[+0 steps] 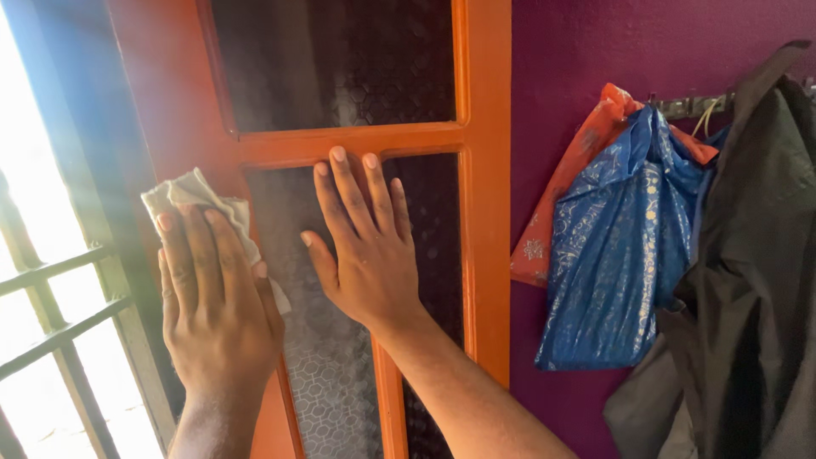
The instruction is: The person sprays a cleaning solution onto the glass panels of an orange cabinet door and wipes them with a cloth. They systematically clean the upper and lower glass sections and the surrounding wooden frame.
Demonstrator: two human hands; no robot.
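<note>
pressing a pale cloth (204,208) flat against the orange window frame (484,195), left hand (217,297) lies over it, fingers together and extended. right hand (365,246) rests on the patterned glass pane (331,374), fingers spread wide, holding nothing. blue bag (620,246) hangs on the purple wall (578,51) nearby.

1. The left hand (217,297) is bare, with no ring or glove.
2. The right hand (361,246) is bare too, its nails short.
3. Both forearms show no sleeves or watch.
</note>
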